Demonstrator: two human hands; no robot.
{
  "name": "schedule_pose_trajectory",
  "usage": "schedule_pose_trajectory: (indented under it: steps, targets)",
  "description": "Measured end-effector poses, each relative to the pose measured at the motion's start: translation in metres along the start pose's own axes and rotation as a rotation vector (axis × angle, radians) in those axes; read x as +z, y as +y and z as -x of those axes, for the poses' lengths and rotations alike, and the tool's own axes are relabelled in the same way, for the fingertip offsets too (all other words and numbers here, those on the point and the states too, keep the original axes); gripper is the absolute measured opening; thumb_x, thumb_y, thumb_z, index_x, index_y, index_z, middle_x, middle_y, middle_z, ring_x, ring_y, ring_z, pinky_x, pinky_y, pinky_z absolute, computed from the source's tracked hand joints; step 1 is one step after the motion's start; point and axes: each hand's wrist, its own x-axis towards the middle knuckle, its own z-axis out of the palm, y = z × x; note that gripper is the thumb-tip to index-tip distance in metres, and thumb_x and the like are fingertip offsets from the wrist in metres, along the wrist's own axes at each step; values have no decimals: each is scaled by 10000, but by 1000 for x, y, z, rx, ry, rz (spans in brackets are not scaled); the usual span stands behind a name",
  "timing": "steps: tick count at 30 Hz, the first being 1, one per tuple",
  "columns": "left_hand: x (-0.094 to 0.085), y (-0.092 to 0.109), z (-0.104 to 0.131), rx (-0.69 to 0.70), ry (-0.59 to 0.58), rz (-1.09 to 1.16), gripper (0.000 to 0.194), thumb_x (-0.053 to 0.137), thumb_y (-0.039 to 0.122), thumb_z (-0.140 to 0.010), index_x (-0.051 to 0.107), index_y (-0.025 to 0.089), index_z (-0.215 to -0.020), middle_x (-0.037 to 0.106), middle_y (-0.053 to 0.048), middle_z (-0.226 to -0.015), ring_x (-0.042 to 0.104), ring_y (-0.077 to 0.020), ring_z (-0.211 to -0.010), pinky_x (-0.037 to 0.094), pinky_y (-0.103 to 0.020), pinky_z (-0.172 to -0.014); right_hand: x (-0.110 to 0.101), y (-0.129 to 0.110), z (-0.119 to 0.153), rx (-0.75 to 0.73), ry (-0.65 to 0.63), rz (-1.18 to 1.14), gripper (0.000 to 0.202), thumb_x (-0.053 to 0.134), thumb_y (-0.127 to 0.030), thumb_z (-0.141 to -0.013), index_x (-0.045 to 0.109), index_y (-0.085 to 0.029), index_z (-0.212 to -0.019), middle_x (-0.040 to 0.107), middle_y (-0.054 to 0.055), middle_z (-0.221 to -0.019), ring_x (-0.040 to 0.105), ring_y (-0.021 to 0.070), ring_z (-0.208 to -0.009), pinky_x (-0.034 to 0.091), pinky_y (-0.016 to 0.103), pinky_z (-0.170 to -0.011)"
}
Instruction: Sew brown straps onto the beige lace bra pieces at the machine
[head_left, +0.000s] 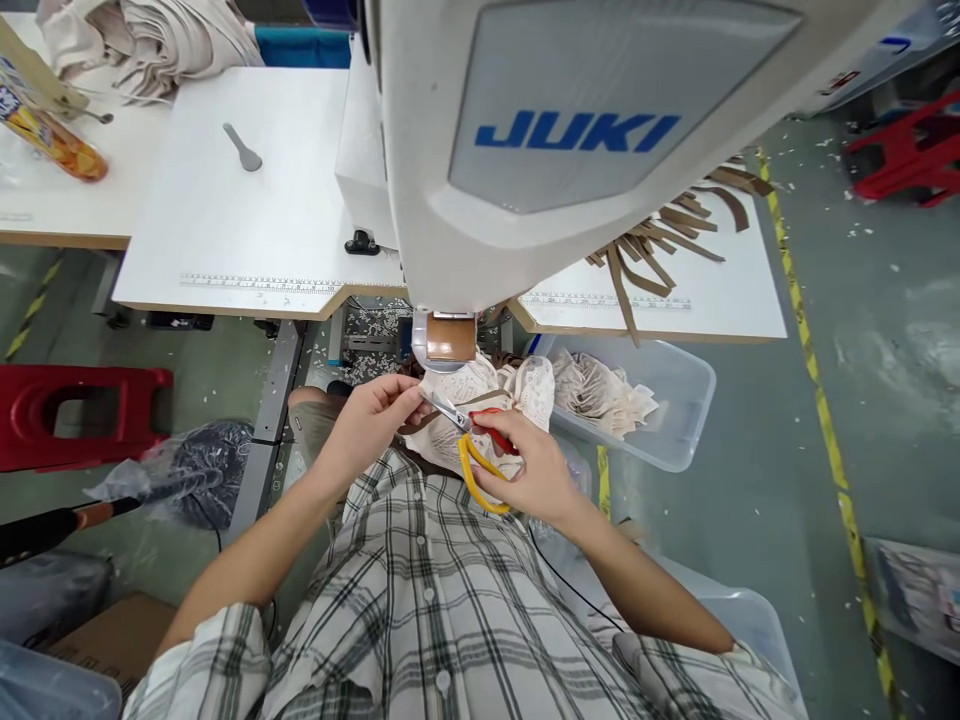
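Observation:
My right hand (531, 462) grips a pair of scissors (484, 470) with one yellow and one red handle loop. Their blades point up and left, reaching to the fingertips of my left hand (386, 410). That hand is closed in a pinch on the edge of a cream lace garment (534, 385), which looks like a bra. The garment lies in my lap below the head of the sewing machine (442, 240). Brown strips cross part of the lace. Whether the blades are touching fabric at their tips I cannot tell.
A clear plastic bin (679, 400) with cream pieces stands at the right. Brown strips (649, 245) hang over the edge of the white table (285, 190). A grey spoon-like tool (244, 150) lies at left. Red stools (75, 415) flank the floor.

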Motion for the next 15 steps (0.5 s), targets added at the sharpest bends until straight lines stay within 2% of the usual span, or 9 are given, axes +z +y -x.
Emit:
schedule_pose_trajectory:
  steps: [5, 10, 12, 15]
  targets:
    - [-1, 3, 1, -5, 34, -103, 291, 642, 449, -866, 677, 160, -877, 645, -17, -781, 548, -110, -688, 482, -219, -640, 7, 2, -10, -30, -3, -21, 429, 687, -308, -815, 610, -250, -1233, 719, 61, -1137, 697, 211, -938, 582, 347, -783]
    - [-6, -1, 2, -3, 62, -95, 281, 630, 440, -875, 657, 166, -821, 626, -7, -750, 533, -99, -658, 462, -203, -612, 7, 2, -10, 0, -53, -71, 396, 662, -312, -863, 638, -296, -1258, 727, 36, -1177, 706, 221, -1043, 583, 370, -902]
    - [-8, -5, 3, 0, 65, -59, 278, 630, 436, -878, 650, 166, -815, 620, -6, -746, 526, -95, -651, 455, -200, -605, 6, 4, -5, 36, -66, -75, 382, 651, -324, -880, 644, -304, -1261, 730, 34, -1176, 718, 220, -1012, 591, 369, -886]
    - [-10, -11, -1, 17, 97, -14, 259, 629, 422, -876, 657, 167, -839, 647, -23, -776, 562, -115, -686, 483, -225, -646, -3, 15, 7, 140, -35, -68, 367, 657, -335, -875, 656, -302, -1241, 747, 34, -1105, 732, 203, -861, 612, 344, -762]
